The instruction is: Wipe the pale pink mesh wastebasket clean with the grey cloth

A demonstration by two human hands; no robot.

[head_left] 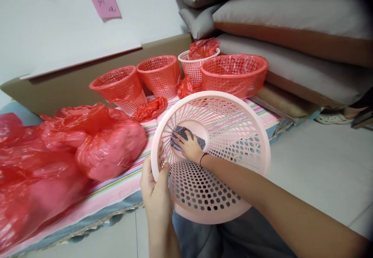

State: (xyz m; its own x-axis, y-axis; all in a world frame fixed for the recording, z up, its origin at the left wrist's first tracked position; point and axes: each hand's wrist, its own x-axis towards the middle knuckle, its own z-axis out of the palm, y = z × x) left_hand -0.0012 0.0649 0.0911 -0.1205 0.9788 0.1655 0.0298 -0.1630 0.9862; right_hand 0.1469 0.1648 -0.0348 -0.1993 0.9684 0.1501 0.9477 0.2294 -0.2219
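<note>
A pale pink plastic basket [246, 153] with a lattice of holes is tilted so that its mouth faces me. My left hand [157, 188] grips its rim at the lower left, thumb on the inner side and fingers outside. Deep inside, my right hand [189, 146] holds a speckled dark grey cloth [200, 143] against the round bottom, its fingers spread over it. Part of the cloth is hidden under the palm and fingers.
Red-bagged baskets stand behind: two round ones [122, 83] and a wide one [236, 77]. A pinkish basket [192, 69] holds crumpled red plastic. Full red bags [110, 145] lie left on a striped cloth [116, 186]. Grey cushions [291, 17] are stacked right.
</note>
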